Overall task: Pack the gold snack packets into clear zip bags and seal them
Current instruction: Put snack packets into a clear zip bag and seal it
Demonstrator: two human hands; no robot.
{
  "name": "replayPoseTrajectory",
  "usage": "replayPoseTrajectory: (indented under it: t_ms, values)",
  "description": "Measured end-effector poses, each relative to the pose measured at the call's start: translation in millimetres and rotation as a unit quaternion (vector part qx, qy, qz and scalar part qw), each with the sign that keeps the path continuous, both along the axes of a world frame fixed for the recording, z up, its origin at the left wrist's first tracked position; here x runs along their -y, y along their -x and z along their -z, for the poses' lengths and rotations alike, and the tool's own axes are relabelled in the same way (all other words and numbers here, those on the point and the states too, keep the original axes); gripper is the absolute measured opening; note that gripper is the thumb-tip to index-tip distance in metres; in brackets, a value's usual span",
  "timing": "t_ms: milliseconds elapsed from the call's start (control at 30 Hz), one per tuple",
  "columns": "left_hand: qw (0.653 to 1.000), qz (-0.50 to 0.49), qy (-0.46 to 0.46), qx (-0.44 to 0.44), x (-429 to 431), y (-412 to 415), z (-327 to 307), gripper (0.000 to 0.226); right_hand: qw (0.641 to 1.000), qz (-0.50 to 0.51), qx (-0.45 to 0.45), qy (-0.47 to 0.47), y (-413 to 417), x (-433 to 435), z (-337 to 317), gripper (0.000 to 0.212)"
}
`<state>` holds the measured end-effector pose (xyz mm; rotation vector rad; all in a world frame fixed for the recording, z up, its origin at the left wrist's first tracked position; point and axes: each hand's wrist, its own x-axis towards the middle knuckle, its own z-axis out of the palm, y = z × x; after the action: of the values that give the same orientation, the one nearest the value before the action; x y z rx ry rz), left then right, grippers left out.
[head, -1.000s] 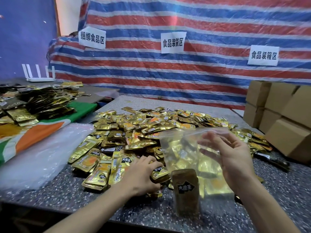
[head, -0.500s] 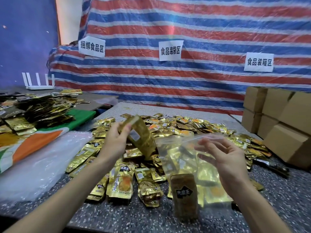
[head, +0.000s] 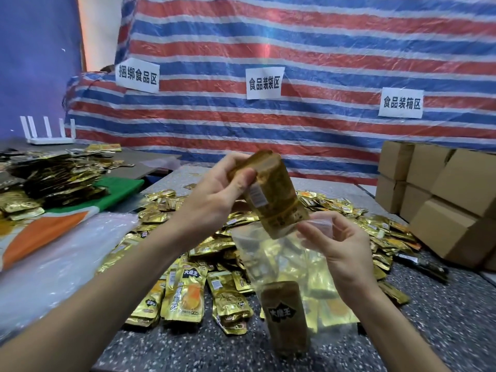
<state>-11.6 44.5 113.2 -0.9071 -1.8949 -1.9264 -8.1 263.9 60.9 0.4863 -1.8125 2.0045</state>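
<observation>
Fingers (head: 239,181) around gold packet (head: 279,208) top

Backdrop: creased red/blue/white striped tarp (head: 295,36) across the whole back. Three white paper signs with black Chinese print are stuck on it: left sign (head: 137,75), middle sign (head: 264,83), and right sign (head: 401,102), which sits lowest. Blue wall (head: 35,63) far left. White router (head: 49,135), antennas upright, at the back of the grey side table (head: 150,159). Green/orange/white cloth (head: 118,190) lies nearer on that side. Closed brown cardboard boxes (head: 440,200) stacked at right. Work surface: dark speckled tabletop (head: 442,318).
</observation>
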Motion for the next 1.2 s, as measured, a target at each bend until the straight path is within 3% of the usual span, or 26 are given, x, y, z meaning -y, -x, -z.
replayPoseTrajectory:
  t_ms: [133,267,333,567,733,867,1000,1100,1200]
  values:
    - [0.998,0.023,0.059,0.020,0,6,8,0.021,1.000,0.003,0.003,0.000,-3,-5,0,0.020]
    - [0.969,-0.022,0.247,-0.005,-5,15,27,0.030,1.000,0.001,0.002,0.001,-2,-2,-2,0.018]
    - [0.952,-0.068,0.298,-0.008,-6,19,35,0.031,1.000,0.000,0.005,0.013,0,-2,-2,0.015]
    - [0.959,0.019,0.256,0.124,20,26,53,0.035,0.996,-0.004,0.041,0.077,5,-9,4,0.013]
    - [0.970,-0.087,0.225,0.026,16,24,38,0.021,0.996,-0.020,0.038,0.075,7,-14,4,0.014]
    - [0.951,-0.150,0.251,-0.104,-3,12,21,0.025,0.997,-0.051,0.032,0.040,9,-18,7,0.013]
    - [0.927,-0.174,0.268,-0.196,-28,3,19,0.023,0.986,-0.140,0.020,-0.090,5,-18,9,0.063]
    - [0.923,-0.222,0.257,-0.180,-32,5,18,0.016,0.975,-0.160,0.019,-0.155,-1,-16,4,0.067]
    - [0.914,-0.288,0.243,-0.150,-32,8,20,0.011,0.974,-0.152,0.036,-0.166,-10,-15,2,0.091]
